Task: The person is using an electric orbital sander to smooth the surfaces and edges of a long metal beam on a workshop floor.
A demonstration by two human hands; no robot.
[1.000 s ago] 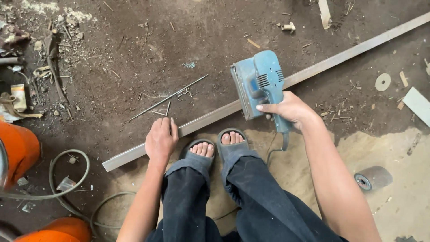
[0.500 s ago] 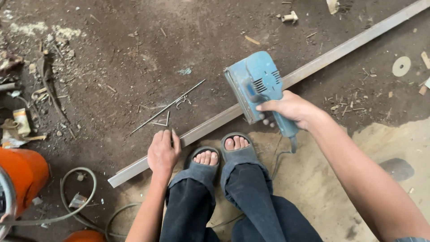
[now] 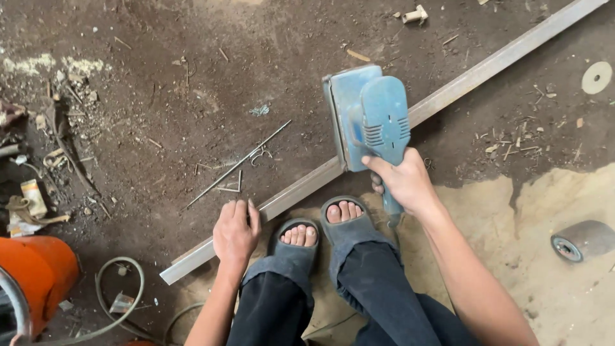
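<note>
A long grey metal bar [image 3: 487, 67] lies diagonally across the dirt floor, from lower left to upper right. My right hand [image 3: 402, 181] grips the handle of a blue electric sander [image 3: 367, 115], whose flat pad rests on the bar near its middle. My left hand [image 3: 236, 233] presses flat on the bar close to its lower left end, fingers spread. My two feet in grey sandals [image 3: 323, 229] stand just behind the bar, between the hands.
Thin metal rods [image 3: 238, 165] lie beyond the bar. An orange machine [image 3: 32, 279] with a grey hose [image 3: 122, 314] sits at lower left. A grey roller [image 3: 582, 239] lies at right, a round disc [image 3: 596, 77] at upper right. Scrap litters the left edge.
The view has shifted closer and to the right. The sander has tilted more upright along the bar under my right hand. My left hand stays pressed on the bar.
</note>
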